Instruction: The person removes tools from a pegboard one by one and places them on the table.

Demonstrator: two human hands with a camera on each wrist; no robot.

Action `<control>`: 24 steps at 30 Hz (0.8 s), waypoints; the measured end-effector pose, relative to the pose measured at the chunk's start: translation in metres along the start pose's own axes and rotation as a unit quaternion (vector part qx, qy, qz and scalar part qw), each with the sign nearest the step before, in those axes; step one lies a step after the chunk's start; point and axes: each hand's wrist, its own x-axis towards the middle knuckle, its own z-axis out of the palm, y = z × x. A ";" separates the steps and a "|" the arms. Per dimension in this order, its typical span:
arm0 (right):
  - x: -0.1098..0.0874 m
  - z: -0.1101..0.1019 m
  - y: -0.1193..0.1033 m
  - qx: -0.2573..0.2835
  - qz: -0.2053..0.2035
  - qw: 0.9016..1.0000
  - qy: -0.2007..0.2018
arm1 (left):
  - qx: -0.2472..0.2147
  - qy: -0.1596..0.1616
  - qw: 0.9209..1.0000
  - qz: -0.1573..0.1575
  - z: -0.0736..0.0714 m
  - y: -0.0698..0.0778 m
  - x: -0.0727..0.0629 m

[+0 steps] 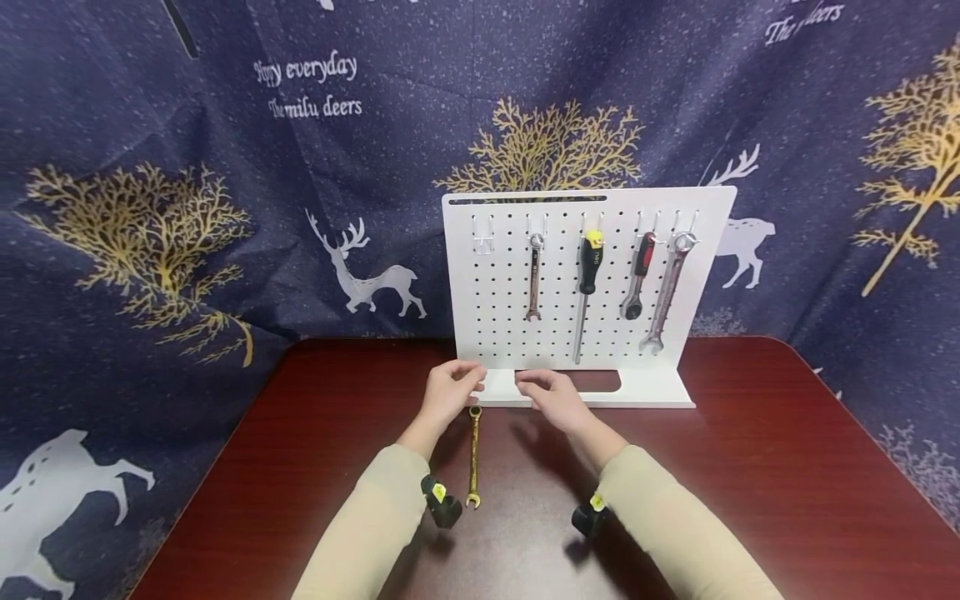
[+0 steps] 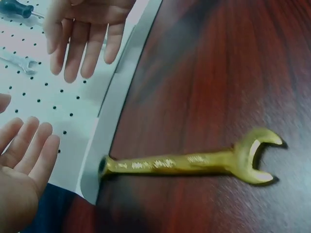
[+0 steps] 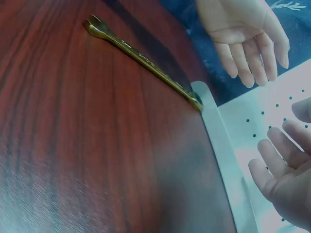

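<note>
Two hands [image 1: 450, 390] [image 1: 555, 400] apart, fingers [image 2: 73, 56] loosely curved

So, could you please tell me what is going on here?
A person's left hand and right hand hover before a white pegboard, holding nothing. A gold-coloured wrench lies on the dark red table, ring end towards the board. On the board hang a short wrench, a screwdriver, a ratchet and a long wrench; the leftmost hook is bare.

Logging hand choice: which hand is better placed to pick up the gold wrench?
Left, likely: the left hand is close to the gold wrench, while the right hand is farther off, to its right. Both are empty.
</note>
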 end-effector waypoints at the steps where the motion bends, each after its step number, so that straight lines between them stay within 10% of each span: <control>1: 0.001 -0.002 -0.001 -0.012 0.000 1.000 0.004 | 0.003 -0.001 1.000 0.000 0.001 0.002 0.001; 24: 0.021 -0.044 -0.033 -0.056 -0.016 0.998 0.024 | 0.093 0.006 0.992 0.084 0.021 0.058 0.026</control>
